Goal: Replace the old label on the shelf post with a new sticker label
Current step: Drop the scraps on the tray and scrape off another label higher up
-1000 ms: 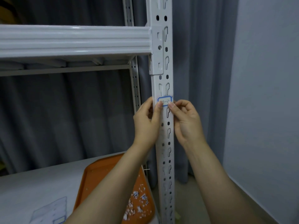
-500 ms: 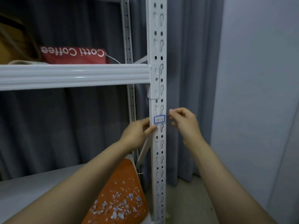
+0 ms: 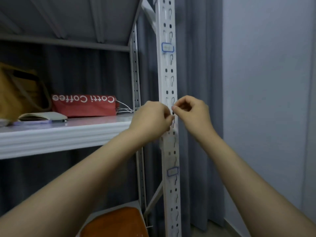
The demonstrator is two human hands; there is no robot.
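small sticker, easy slip

left hand (image 3: 152,118) and right hand (image 3: 192,112) curl at frame centre before the shelf post (image 3: 168,79); what they pinch, i cannot tell. upper label (image 3: 167,47) and lower label (image 3: 172,171) sit above and below. fingertip handling could fold a sticker or set it crooked.

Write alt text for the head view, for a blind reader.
A left hand and right hand, both curled, meet in front of a white shelf post. Its blue-bordered upper label and lower label sit above and below them.
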